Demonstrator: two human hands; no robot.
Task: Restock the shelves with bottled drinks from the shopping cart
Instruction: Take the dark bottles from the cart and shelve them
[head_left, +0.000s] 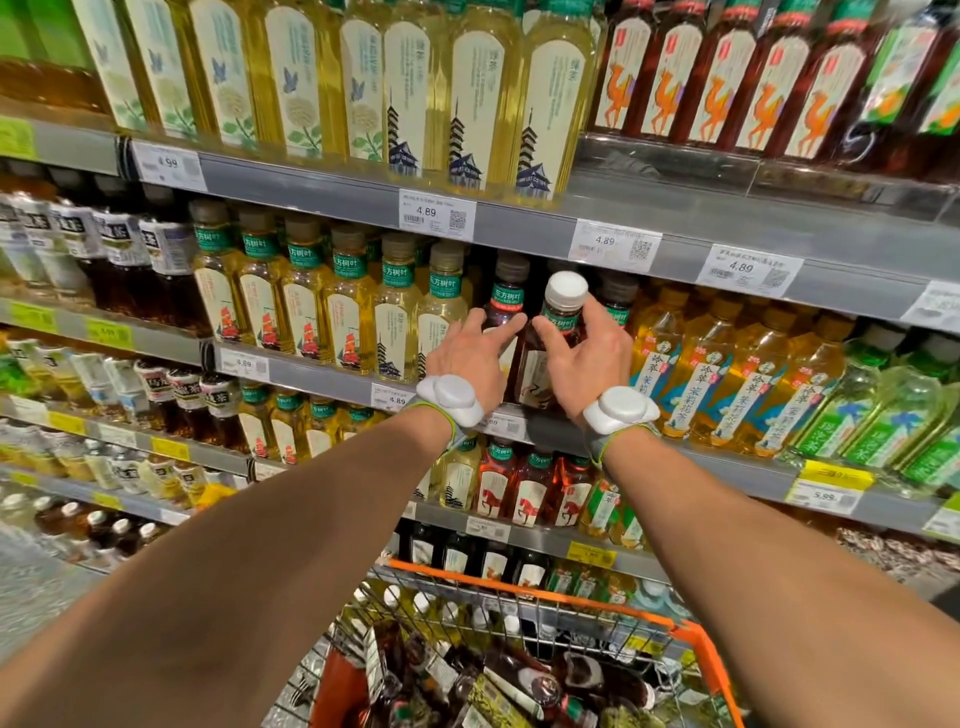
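A dark red tea bottle (540, 364) with a white cap and green neck label stands upright at the front of the middle shelf (311, 373). My right hand (589, 358) is wrapped around its right side and shoulder. My left hand (467, 358) is spread just left of it, with the index finger reaching to the bottle's neck and nothing gripped. Another dark bottle (506, 301) stands behind the left hand. Below, the orange-rimmed shopping cart (701, 644) holds several bottled drinks (467, 675) lying jumbled.
Yellow tea bottles (353, 322) fill the shelf to the left, and amber and green bottles (753, 384) fill it to the right. The upper shelf rail (519, 228) with price tags hangs just above the cap. More stocked shelves run below.
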